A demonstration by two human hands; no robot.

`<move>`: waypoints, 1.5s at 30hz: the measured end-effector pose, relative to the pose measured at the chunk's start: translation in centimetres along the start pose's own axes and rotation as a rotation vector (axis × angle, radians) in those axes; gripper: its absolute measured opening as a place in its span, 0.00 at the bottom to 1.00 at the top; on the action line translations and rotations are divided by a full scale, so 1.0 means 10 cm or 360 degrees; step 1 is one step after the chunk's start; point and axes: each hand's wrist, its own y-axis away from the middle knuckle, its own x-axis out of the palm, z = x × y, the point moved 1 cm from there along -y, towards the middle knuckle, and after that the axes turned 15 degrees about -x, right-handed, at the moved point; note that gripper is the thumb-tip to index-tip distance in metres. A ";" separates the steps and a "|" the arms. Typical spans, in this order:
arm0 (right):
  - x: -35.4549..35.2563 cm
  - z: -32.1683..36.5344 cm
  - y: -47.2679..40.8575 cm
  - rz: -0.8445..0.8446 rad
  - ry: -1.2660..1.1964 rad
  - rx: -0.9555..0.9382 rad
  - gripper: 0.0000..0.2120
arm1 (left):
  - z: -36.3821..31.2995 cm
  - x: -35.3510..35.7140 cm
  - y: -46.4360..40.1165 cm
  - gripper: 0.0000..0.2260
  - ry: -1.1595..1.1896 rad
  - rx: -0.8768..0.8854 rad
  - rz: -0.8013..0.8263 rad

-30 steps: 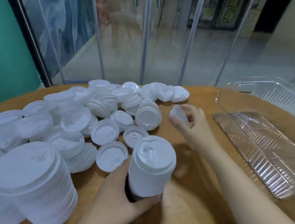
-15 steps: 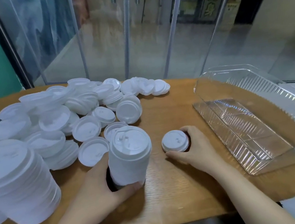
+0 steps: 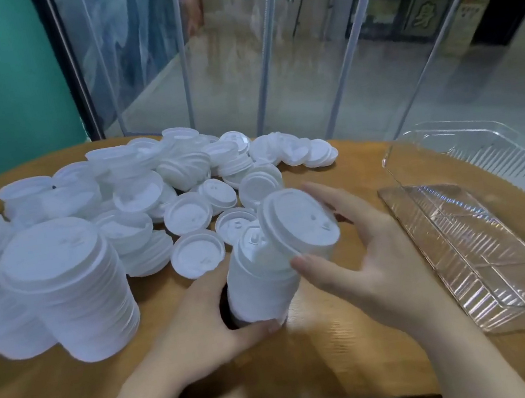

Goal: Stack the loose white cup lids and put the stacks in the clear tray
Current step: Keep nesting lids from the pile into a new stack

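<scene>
Lids dominate the near middle of the tabletop (image 3: 332, 354): the left hand (image 3: 203, 330) is wrapped around the base of a short stack (image 3: 262, 289) of white cup lids, thumb across its front, holding it upright just in front of the body. The right hand (image 3: 363, 251) pinches a single lid (image 3: 299, 222) between thumb and spread fingers, tilted and resting against the stack's top rim on the right side, not seated flat on it. Half a second ago that lid lay flat on the wood under the right hand, well to the right of the stack; it has since been lifted and carried over to the stack's top, while the left hand has kept its grip in about the same spot. Behind the hands lies a wide spread of loose lids (image 3: 187, 213), some upside down, reaching to the far edge of the tabletop, and two taller stacks (image 3: 71, 290) stand at the left, close to the near edge. The clear tray (image 3: 472, 254) sits at the right, slanted, holding nothing, with bare wood between it and the right hand. Its near corner reaches close to the tabletop's rounded front edge, and its far wall runs along the right rim.
</scene>
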 end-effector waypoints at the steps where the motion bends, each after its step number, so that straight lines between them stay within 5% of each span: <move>1: 0.04 -0.01 0.03 0.0059 0.0039 0.0018 0.37 | -0.01 -0.01 0.01 0.26 0.0016 0.0007 0.0004; 11: 0.03 -0.03 0.04 0.0332 0.0214 -0.0049 0.34 | -0.02 0.09 0.01 0.26 -0.0027 0.0128 0.0048; 23: 0.14 -0.09 0.06 0.0364 0.0193 -0.0091 0.33 | -0.02 0.10 -0.01 0.24 -0.0062 0.0195 0.0050; 32: 0.15 -0.15 0.06 0.0481 0.0121 -0.0048 0.35 | 0.00 0.10 0.01 0.33 -0.0027 0.0132 0.0014; 39: 0.10 -0.22 0.06 0.0481 -0.0117 0.0046 0.41 | -0.02 0.09 0.03 0.31 0.0036 0.0076 0.0037; 42: 0.08 -0.34 -0.01 0.0233 -0.0342 0.0037 0.40 | -0.02 0.08 0.04 0.32 0.0065 0.0057 0.0041; 45: 0.19 -0.62 -0.18 -0.0056 -0.0296 0.0115 0.27 | -0.01 0.07 0.05 0.35 0.0069 0.0060 0.0055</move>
